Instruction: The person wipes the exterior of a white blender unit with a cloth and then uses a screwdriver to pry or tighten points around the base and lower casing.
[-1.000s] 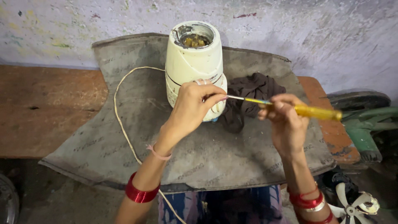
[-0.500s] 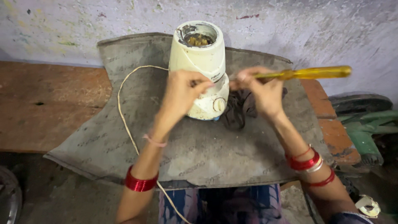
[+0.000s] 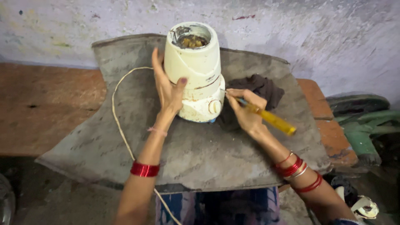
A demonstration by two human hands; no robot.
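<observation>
From the head camera, a cream-white mixer-grinder base (image 3: 194, 75) stands upright on a grey mat (image 3: 196, 154) spread over a reddish-brown bench (image 3: 46, 104), with a pale plastered wall (image 3: 312, 29) behind it at twelve o'clock. The left hand (image 3: 168, 85) lies flat against the base's side at about nine o'clock, fingers spread upward and thumb hooked round the front, bracing the body rather than closing fully around it. The right hand (image 3: 246, 110) is clenched around a yellow-handled screwdriver (image 3: 266, 118), the handle trailing off toward four o'clock and the blade tip set against the lower body of the base at three o'clock, just above the round knob (image 3: 214, 107). A dark cloth (image 3: 260, 89) lies bunched behind that hand at two o'clock, and a pale power cord (image 3: 118, 112) loops away from the base at eight o'clock and runs down off the mat's near edge. Judging from this, the step in hand is working the screwdriver tip into the casing on the right side while the other hand steadies it; the next move would call for firm counter-pressure from the bracing hand so the base does not slide or tip, and a controlled push or twist of the blade. Green objects at the right edge are too cropped to identify.
</observation>
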